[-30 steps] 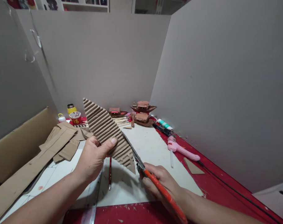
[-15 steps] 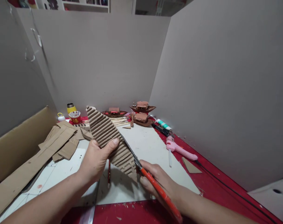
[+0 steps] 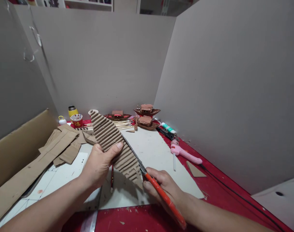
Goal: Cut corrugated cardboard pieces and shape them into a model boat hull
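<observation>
A leaf-shaped piece of corrugated cardboard (image 3: 108, 132), its ridges exposed, is held up over the white board by my left hand (image 3: 102, 161). The thumb presses on the ridged face; the other fingers are hidden behind it. My right hand (image 3: 165, 185) is closed around red-handled scissors (image 3: 161, 193). Their grey blades lie along the right edge of the cardboard, pointing up and left. Whether the blades are parted is hard to make out. Below the cardboard, a dark red pencil (image 3: 112, 178) lies on the board.
Cardboard strips (image 3: 52, 148) lie at the left. At the back stand a red cup (image 3: 76, 121), a yellow bottle (image 3: 72, 111), thin wooden sticks (image 3: 124, 124) and model boats (image 3: 147, 121). A pink glue gun (image 3: 185, 154) with a black cord rests at right, near a cardboard triangle (image 3: 195, 170).
The scissors blades have shifted slightly up and left along the cardboard's edge. The view has moved a little; both hands keep their hold.
</observation>
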The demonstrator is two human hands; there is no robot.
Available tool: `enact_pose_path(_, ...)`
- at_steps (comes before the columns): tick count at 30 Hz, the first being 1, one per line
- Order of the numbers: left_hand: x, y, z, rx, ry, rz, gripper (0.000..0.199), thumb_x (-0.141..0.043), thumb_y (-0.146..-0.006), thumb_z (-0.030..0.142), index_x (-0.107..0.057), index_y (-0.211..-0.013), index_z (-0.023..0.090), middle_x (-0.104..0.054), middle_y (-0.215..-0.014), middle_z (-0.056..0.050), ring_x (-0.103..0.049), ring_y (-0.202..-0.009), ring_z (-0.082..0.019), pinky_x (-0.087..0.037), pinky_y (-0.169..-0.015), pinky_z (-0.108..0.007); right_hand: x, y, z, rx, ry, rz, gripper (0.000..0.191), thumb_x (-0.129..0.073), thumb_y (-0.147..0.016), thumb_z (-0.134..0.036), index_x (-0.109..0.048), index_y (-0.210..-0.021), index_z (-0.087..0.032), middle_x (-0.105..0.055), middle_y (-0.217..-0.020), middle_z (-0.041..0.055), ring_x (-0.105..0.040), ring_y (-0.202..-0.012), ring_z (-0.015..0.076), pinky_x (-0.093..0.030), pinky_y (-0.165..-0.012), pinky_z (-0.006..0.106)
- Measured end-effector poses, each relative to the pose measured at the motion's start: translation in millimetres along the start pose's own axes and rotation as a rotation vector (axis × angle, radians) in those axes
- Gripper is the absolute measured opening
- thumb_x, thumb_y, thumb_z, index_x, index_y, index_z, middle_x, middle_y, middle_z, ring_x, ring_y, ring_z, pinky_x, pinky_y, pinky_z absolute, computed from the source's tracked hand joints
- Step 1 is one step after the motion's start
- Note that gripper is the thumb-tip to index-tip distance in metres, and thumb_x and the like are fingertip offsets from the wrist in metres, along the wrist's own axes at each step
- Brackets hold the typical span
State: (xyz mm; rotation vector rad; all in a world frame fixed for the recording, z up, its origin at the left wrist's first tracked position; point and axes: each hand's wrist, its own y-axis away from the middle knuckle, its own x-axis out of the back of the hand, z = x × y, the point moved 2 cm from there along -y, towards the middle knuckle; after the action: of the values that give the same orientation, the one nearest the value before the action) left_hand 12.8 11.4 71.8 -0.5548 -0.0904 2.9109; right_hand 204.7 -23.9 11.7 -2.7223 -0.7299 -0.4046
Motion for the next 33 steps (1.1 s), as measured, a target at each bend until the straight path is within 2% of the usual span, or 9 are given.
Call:
enact_pose_path(6, 5.6, -4, 7, -0.07, 0.015, 0.053, 0.022, -0.079, -0.075, 0.031, -0.069, -0.087, 0.016, -0.071, -0.09, -0.004, -0.067, -0.082, -0.019, -0.055, -0.077, -0.033, 1, -3, 1, -0.024, 0.06, 0.003, 0.033, -0.048, -0.093, -0.045, -0.039, -0.072, -0.021, -0.03, -0.061, -0.0068, -0.025, -0.054, 0.0093, -0.027, -0.048, 0.023)
enact_pose_path(11, 3.1, -2, -3, -0.014, -0.059, 0.066, 0.024, -0.081, -0.072, 0.032, -0.07, -0.086, 0.016, -0.07, -0.082, -0.003, -0.065, -0.077, -0.016, -0.054, -0.074, -0.029, 3, -5, -1, -0.028, 0.23, 0.007, 0.026, -0.047, -0.092, -0.041, -0.044, -0.077, -0.019, -0.043, -0.066, -0.0037, -0.034, -0.058, 0.011, -0.033, -0.055, 0.025)
enact_pose_path(16, -2.4, 4, -6, -0.003, -0.029, 0.043, 0.023, -0.08, -0.072, 0.032, -0.071, -0.087, 0.016, -0.067, -0.077, -0.001, -0.062, -0.073, -0.014, -0.054, -0.072, -0.027, 3, -3, -1, 0.004, 0.127, -0.008, 0.029, -0.045, -0.093, -0.044, -0.044, -0.078, -0.02, -0.041, -0.067, -0.0037, -0.034, -0.059, 0.0111, -0.034, -0.054, 0.024)
enact_pose_path(20, -4.1, 7, -3, 0.025, -0.005, 0.026, 0.024, -0.08, -0.073, 0.031, -0.07, -0.088, 0.015, -0.069, -0.082, -0.003, -0.063, -0.075, -0.015, -0.055, -0.072, -0.028, 3, 0, 3, 0.038, 0.063, -0.01, 0.032, -0.046, -0.095, -0.046, -0.044, -0.077, -0.02, -0.037, -0.064, -0.0047, -0.03, -0.056, 0.0101, -0.031, -0.05, 0.023)
enact_pose_path(24, -6.4, 10, 2, 0.054, 0.033, -0.003, 0.022, -0.079, -0.074, 0.03, -0.069, -0.088, 0.015, -0.07, -0.084, -0.003, -0.064, -0.076, -0.015, -0.055, -0.071, -0.028, 1, 2, 6, 0.06, 0.036, -0.006, 0.03, -0.046, -0.095, -0.045, -0.045, -0.078, -0.02, -0.035, -0.062, -0.0057, -0.028, -0.053, 0.0094, -0.028, -0.048, 0.022)
enact_pose_path(27, -7.1, 12, 8, 0.026, 0.065, -0.015, 0.02, -0.079, -0.074, 0.029, -0.069, -0.087, 0.016, -0.069, -0.083, -0.002, -0.065, -0.075, -0.015, -0.055, -0.07, -0.026, 0, 3, 2, 0.087, 0.052, 0.001, 0.028, -0.047, -0.095, -0.043, -0.047, -0.079, -0.019, -0.036, -0.062, -0.0054, -0.029, -0.053, 0.0094, -0.028, -0.048, 0.022)
enact_pose_path(33, -3.0, 9, 15, -0.012, 0.057, 0.052, 0.023, -0.08, -0.073, 0.03, -0.07, -0.086, 0.015, -0.071, -0.082, -0.004, -0.066, -0.074, -0.016, -0.055, -0.07, -0.027, 3, -1, -7, 0.048, 0.107, 0.011, 0.035, -0.046, -0.091, -0.05, -0.045, -0.073, -0.02, -0.037, -0.062, -0.0044, -0.032, -0.056, 0.011, -0.032, -0.05, 0.023)
